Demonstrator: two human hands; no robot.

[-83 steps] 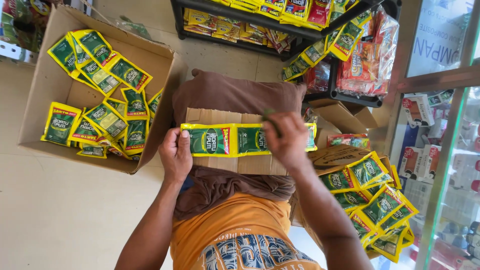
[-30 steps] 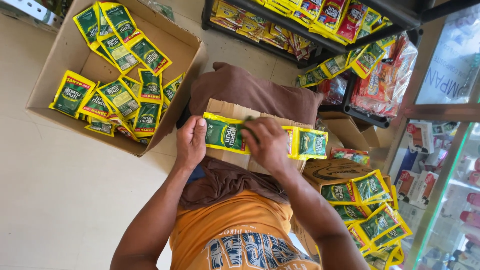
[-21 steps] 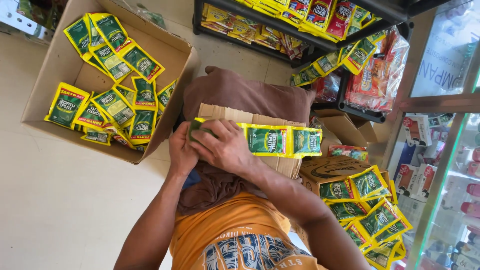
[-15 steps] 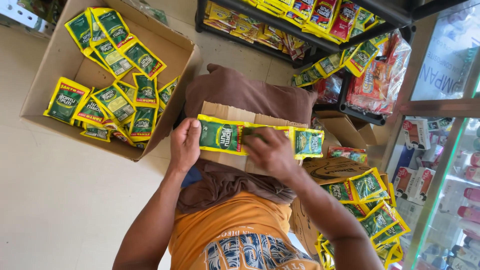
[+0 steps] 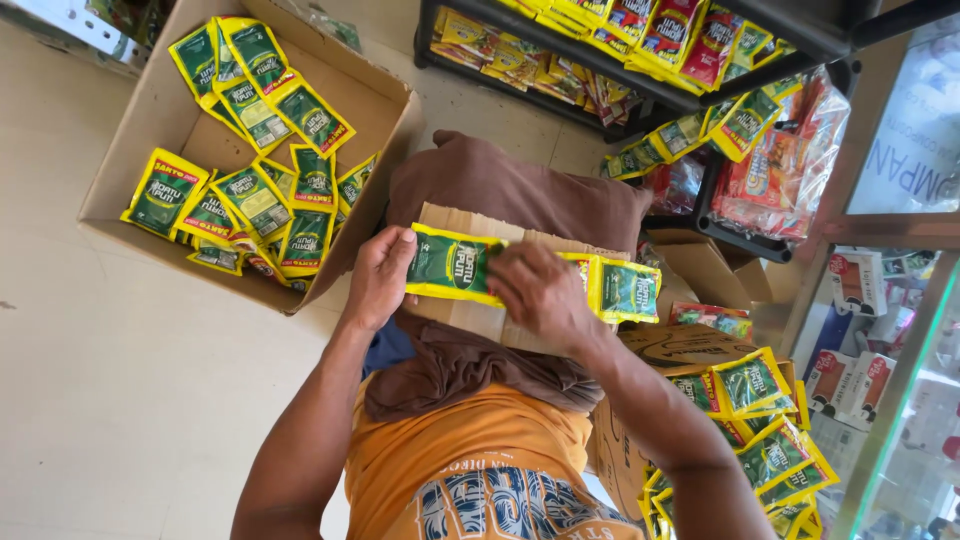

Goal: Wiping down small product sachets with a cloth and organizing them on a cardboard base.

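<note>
A strip of joined green and yellow sachets (image 5: 455, 266) lies across a piece of cardboard (image 5: 470, 318) on my lap. My left hand (image 5: 377, 278) grips the strip's left end sachet. My right hand (image 5: 541, 292) presses on the strip just right of that sachet, fingers curled over it. The rest of the strip (image 5: 628, 290) trails off to the right. Brown cloth (image 5: 510, 190) covers my knees under the cardboard.
An open cardboard box (image 5: 150, 120) at the left holds several loose sachets of the same kind. Another box (image 5: 690, 345) with more sachets (image 5: 770, 420) sits at my right. A black rack (image 5: 700, 80) with hanging packets stands ahead, a glass cabinet (image 5: 900, 330) at the right.
The strip has been drawn leftward through my hands. My right hand slid along it toward my left hand and back, and now rests closer to the left end sachet.
</note>
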